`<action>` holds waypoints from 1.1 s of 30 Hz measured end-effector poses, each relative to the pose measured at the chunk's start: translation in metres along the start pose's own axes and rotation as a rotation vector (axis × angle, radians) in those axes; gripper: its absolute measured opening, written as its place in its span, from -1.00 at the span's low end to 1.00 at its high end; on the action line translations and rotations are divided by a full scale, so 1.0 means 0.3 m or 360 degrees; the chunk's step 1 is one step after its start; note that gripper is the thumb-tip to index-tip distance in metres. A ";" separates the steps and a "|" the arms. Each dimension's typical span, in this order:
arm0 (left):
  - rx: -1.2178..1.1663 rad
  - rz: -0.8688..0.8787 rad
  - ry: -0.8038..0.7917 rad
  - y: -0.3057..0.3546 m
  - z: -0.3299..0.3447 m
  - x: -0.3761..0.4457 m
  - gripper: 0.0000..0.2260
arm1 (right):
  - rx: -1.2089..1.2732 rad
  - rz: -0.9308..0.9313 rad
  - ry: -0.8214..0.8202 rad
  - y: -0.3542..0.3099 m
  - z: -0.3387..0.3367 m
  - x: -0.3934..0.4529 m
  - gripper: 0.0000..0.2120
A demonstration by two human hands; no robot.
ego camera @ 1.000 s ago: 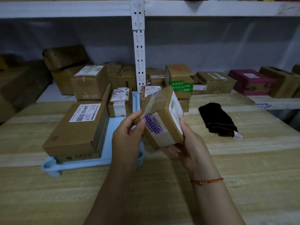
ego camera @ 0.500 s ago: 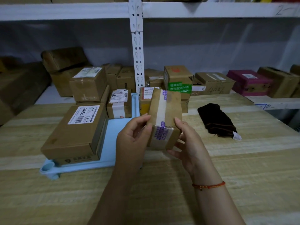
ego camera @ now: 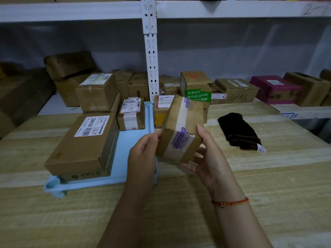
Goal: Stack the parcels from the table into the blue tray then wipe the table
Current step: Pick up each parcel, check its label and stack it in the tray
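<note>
Both hands hold a taped cardboard parcel (ego camera: 180, 129) tilted in the air, above the table (ego camera: 250, 185) just right of the blue tray (ego camera: 129, 140): left hand (ego camera: 143, 154) fingers curled on its left side, right hand (ego camera: 206, 158) gripping the right edge and underside. Large labelled box (ego camera: 84, 144) and small labelled box (ego camera: 131, 114) sit in the tray. Black cloth (ego camera: 238, 131) lies on the table to the right.

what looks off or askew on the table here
Nothing is spilled or damaged. The taped parcel is tilted, held in the air by both hands. The dark cloth lies crumpled on the table.
</note>
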State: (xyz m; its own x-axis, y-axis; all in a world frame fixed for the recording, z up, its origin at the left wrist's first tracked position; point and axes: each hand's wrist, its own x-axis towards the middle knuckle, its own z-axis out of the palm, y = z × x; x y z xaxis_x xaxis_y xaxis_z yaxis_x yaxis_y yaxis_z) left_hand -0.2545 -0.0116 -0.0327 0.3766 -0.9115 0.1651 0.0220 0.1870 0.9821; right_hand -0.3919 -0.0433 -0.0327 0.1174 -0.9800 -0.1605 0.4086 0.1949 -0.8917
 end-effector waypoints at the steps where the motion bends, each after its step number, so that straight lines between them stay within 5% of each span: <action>1: 0.0019 -0.0008 0.0004 -0.002 -0.003 0.001 -0.75 | 0.0016 0.0036 0.0013 -0.002 0.001 -0.001 -0.70; 5: 0.0129 0.0002 0.0033 -0.006 -0.015 0.005 -0.75 | 0.0070 0.0213 0.0050 -0.006 0.005 0.001 -0.43; 11: 0.0119 -0.0011 0.0050 -0.007 -0.019 0.005 -0.77 | 0.0025 0.0278 0.0039 -0.004 0.004 0.002 -0.32; 14: 0.0110 -0.0026 0.0052 -0.017 -0.023 0.007 -0.78 | 0.0021 0.0268 0.0005 -0.003 -0.001 0.001 -0.39; 19: 0.0013 -0.0112 0.0036 -0.014 -0.023 0.001 -0.77 | -0.0015 0.0111 -0.0027 0.012 -0.021 0.001 -0.79; 24: 0.0027 -0.0104 -0.0005 0.005 -0.024 0.005 -0.77 | -0.0156 -0.0040 -0.0169 0.034 -0.043 0.016 -0.39; 33: 0.0346 -0.0073 -0.0286 0.045 -0.025 0.009 -0.60 | -0.0369 -0.0247 -0.0403 0.044 -0.068 0.011 -0.13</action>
State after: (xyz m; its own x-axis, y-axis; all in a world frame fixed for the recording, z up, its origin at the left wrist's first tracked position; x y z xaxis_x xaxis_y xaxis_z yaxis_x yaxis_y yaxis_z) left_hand -0.2463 -0.0087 -0.0197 0.2093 -0.9711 0.1144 -0.1710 0.0789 0.9821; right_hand -0.4045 -0.0448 -0.0536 0.3021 -0.9508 0.0681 0.2268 0.0023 -0.9739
